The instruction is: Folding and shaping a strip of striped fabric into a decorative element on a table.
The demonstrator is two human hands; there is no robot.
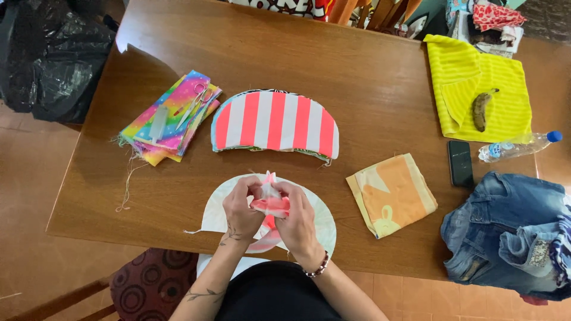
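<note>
Brown polished wood makes up the surface [380, 77], a broad table that fills most of the view over a tiled floor [35, 255]; its far edge is cut off at the top. A black plastic sack [53, 56] slumps at the upper left, partly out of frame. A heap of denim [511, 232] hangs over the surface's right corner and is cropped by the edge. A yellow ribbed cloth [505, 77] lies at the far right with a browned banana [480, 110] on it. In the middle sits a dome-shaped stack of fabric [276, 122], its top piece striped pink and white — what lies beneath shows only as thin edges. Left of it is a rainbow-coloured fabric pile [151, 128] carrying a pair of scissors [193, 107]. An orange and yellow folded cloth [392, 193] lies right of centre. A clear water bottle [517, 147] and a dark phone [460, 163] rest between the yellow cloth and the denim.

Near the front edge, a pale rounded fabric piece [321, 223] lies flat, largely covered by the person's arms. Above it the left hand [241, 208] and right hand [297, 220] both pinch a small bunched pink and white fabric piece [270, 199] — fingers closed on it from either side. How it is folded is hard to make out.
</note>
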